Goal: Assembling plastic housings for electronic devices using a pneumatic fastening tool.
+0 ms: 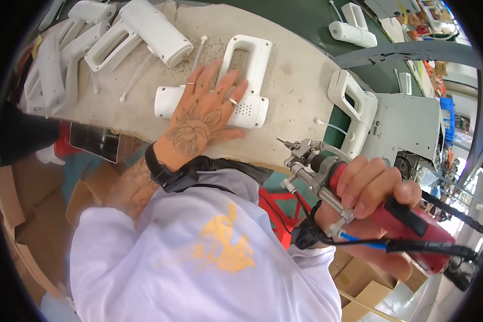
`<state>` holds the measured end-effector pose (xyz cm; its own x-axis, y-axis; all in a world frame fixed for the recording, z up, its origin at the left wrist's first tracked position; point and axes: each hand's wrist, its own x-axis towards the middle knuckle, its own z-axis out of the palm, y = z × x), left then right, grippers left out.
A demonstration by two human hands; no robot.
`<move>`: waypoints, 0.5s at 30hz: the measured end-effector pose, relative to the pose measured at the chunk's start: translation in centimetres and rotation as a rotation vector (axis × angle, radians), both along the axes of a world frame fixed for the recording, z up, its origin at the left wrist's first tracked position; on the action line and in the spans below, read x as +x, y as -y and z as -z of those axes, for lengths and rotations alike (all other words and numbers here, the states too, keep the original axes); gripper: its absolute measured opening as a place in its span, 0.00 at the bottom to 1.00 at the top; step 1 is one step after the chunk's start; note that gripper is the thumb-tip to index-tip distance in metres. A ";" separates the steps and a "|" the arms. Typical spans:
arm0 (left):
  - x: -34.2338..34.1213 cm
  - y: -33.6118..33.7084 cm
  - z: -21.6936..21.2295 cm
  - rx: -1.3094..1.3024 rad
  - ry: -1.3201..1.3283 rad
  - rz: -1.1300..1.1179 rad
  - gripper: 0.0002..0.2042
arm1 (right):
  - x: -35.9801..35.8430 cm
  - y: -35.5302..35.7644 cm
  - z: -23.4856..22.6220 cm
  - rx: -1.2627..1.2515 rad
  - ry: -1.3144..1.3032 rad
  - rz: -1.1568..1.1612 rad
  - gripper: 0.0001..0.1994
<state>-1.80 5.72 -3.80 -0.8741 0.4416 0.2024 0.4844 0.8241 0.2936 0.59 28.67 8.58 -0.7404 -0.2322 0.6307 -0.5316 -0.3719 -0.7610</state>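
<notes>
My left hand [198, 115] lies palm down across a white plastic pistol-shaped housing [256, 75] with a loop handle. Its fingers are spread, and the thumb rests along the near edge of the barrel. The housing lies on its side on the worn, pale work board, its handle pointing away from me. To the right, my right hand [367, 193] is wrapped round a red power screwdriver [381, 217] with a metal screw-feeding head and a blue hose. The driver's thin tip points left, apart from the housing and short of the board's near edge.
Several similar white housings [145, 35] lie at the far left of the board [300, 80]. Another housing [354, 112] is at the right, beside a grey metal box [405, 126]. A green belt [300, 21] runs behind. Cardboard boxes [35, 214] stand below at left.
</notes>
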 end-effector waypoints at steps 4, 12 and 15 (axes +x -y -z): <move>0.8 -0.9 -0.4 0.302 0.048 0.258 0.30 | 0.5 1.3 0.6 -0.096 -0.009 0.012 0.41; -1.1 0.2 -0.7 0.299 -0.189 0.346 0.08 | -0.5 2.5 1.5 -0.250 -0.027 0.084 0.30; -3.2 1.4 -0.8 0.145 -0.240 0.297 0.12 | -1.2 2.5 1.7 -0.093 -0.065 0.073 0.33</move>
<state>-4.95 4.30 -2.99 -0.6335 0.6194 0.4636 0.7637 0.5968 0.2462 -0.61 26.22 6.89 -0.7103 -0.1173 0.6940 -0.6068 -0.3978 -0.6882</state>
